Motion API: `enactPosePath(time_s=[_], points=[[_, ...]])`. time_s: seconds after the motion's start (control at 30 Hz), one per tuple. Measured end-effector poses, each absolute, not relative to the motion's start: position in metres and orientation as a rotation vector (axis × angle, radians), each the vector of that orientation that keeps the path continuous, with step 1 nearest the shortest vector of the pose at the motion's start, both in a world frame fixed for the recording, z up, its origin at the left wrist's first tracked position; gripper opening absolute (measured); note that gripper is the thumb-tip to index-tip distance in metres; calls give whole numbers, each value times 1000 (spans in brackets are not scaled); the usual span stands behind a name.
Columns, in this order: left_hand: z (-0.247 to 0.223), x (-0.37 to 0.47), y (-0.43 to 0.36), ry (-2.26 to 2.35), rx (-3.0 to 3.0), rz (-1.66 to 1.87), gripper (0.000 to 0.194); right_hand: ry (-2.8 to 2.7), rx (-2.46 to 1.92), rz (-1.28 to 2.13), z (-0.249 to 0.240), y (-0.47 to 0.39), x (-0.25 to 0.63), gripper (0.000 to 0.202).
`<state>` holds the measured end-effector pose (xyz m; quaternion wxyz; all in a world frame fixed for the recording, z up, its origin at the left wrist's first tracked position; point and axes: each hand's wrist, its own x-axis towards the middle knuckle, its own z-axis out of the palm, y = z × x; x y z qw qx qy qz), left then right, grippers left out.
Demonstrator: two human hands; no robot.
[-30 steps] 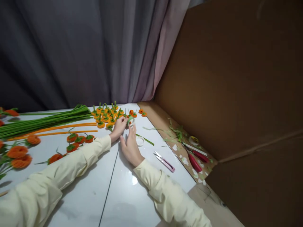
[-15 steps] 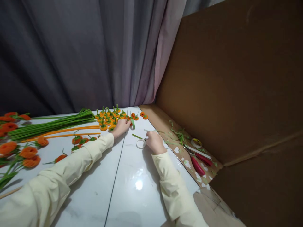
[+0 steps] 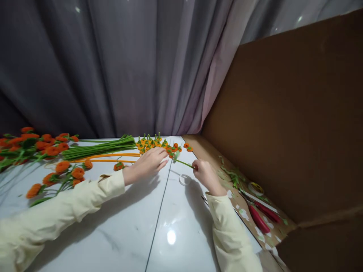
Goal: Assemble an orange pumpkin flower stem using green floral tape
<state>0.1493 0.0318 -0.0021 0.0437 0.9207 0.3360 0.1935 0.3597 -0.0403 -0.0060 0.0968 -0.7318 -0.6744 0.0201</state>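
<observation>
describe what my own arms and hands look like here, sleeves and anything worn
Both arms wear long, loose, pale cream-yellow sleeves, the left sleeve and the right sleeve alike: plain, softly creased, without visible print, ending near the wrists. The left hand and right hand are bare, with no gloves, and no watch or bracelet shows.

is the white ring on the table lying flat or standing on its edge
Lying flat: the white ring shows its round opening facing up, with tabletop visible through it.
</observation>
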Motion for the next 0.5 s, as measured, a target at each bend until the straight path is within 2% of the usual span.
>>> enactPosePath(time_s=[0.1,0.17,0.23,0.37,0.5], points=[[7,117,6,728,2978,776,34,-2232,-1857,95,17,-47,331,22],[11,98,-6,725,2942,725,29,-2423,-1550,119,28,-51,307,18],[12,79,-16,796,2762,585,22,-2550,-1301,57,33,-54,283,15],[6,41,-30,873,2154,426,32,-2685,-1132,-121,33,-52,243,16],[-5,6,-45,794,1796,381,36,-2817,-986,-85,30,-40,213,16]])
